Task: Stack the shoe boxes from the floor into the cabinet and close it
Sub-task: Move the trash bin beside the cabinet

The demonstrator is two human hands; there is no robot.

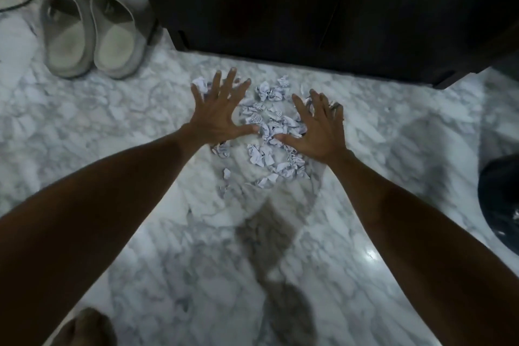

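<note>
Two hands, left hand [222, 118], right hand [318, 128], spread over crumpled paper scraps [271, 126].

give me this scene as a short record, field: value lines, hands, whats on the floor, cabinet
left hand: left hand open, fingers spread, over the paper
right hand: right hand open, fingers spread, ring on one finger
between hands: crumpled paper scraps scattered on the marble floor
cabinet: dark cabinet just beyond the scraps
far left: pair of pale slippers side by side
shoe boxes: none visible
right edge: dark bag, partly cut off
</note>
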